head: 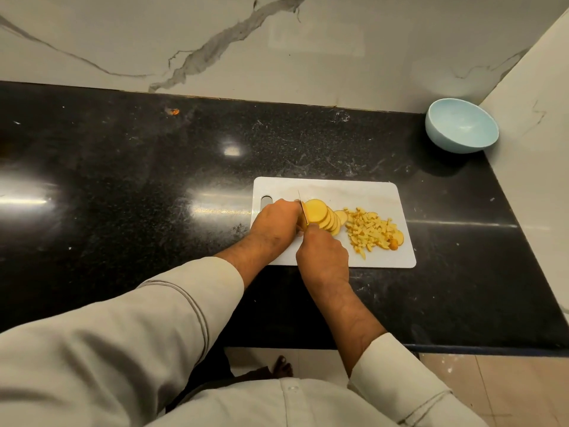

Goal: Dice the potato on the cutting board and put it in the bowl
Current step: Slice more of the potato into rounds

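A: What stays hidden here?

B: Most of the knife (303, 212). Only a thin strip of blade shows between the two hands, standing on edge against the first potato slice; the handle is buried inside the right hand (323, 255), whose fingers are curled round it. The left hand (278, 223) lies at the nine o'clock side of the blade, knuckles up, fingers bent down over the uncut potato end. That end is covered, so one cannot tell how much of it remains.

A: And the potato itself?

B: It sits on the white cutting board (381, 257). A leaning row of round slices (326, 218) runs from the blade toward three o'clock, and beyond it a heap of small diced pieces (371, 231) lies near the board's three o'clock end, with a few skin-edged slices under and around it. The pale blue bowl (462, 126) stands well apart at one o'clock, in the corner, tilted toward the person; nothing can be made out inside it.

A: The surface and room?

B: A glossy black speckled countertop (138, 180) with bright light reflections, a small orange scrap (174, 111) at eleven o'clock by the wall, and a white marble-veined backsplash (184, 41). Cream sleeves (138, 318) fill the six o'clock area; a bare foot (281, 366) shows on pale floor tiles below the counter edge.
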Motion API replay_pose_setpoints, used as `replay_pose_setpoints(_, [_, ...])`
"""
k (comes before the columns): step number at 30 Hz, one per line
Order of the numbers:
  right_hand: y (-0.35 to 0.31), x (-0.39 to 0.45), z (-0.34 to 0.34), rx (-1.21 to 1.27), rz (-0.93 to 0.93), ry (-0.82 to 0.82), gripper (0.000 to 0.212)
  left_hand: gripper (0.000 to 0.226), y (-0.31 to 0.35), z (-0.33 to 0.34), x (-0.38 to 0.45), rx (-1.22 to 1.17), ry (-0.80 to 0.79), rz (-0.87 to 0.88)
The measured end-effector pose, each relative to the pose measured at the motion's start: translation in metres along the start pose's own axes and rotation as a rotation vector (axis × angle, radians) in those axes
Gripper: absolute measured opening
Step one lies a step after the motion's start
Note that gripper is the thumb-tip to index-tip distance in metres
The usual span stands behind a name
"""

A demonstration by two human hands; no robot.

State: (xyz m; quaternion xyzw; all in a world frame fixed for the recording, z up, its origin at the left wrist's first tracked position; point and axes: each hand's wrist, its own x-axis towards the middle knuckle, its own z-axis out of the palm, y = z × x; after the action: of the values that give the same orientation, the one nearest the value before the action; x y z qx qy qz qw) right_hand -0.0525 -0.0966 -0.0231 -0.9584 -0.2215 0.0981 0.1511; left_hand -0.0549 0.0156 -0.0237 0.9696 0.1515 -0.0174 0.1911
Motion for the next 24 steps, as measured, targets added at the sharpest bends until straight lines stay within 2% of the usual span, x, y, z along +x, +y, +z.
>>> replay_pose_setpoints(2, [-0.004,0.008,-0.004,0.03,0.016,-0.037,0.01,0.018,0.001,-0.001,0.0,0.003,-0.005,-0.012])
replay_pose_setpoints(5, [-0.005,0.009,-0.007,0.034,0.038,-0.086,0.015,0.01,0.001,-0.005,0.001,-0.035,-0.052,-0.044])
replay_pose_setpoints(7, [-0.003,0.003,-0.007,0.01,0.035,-0.092,0.02,0.013,-0.001,-0.003,0.001,-0.072,-0.06,-0.046])
replay_pose_setpoints(10, [-0.006,0.006,-0.01,0.018,0.037,-0.128,0.023,0.004,-0.001,0.002,-0.002,-0.085,0.01,-0.029])
replay_pose_setpoints(13, [-0.012,0.019,-0.017,0.056,0.02,-0.182,0.019,0.02,-0.001,0.003,-0.002,-0.141,0.061,-0.076])
replay_pose_setpoints(17, [-0.004,0.011,-0.013,0.045,0.056,-0.185,0.026,0.003,-0.001,-0.001,0.001,-0.077,-0.029,-0.068])
replay_pose_setpoints(20, [0.001,0.004,-0.007,0.024,0.06,-0.203,0.032,0.012,-0.001,0.002,0.001,-0.032,-0.022,-0.035])
replay_pose_setpoints(24, [-0.002,0.013,-0.004,0.081,0.047,-0.209,0.019,0.021,0.001,0.001,0.0,0.002,-0.008,-0.016])
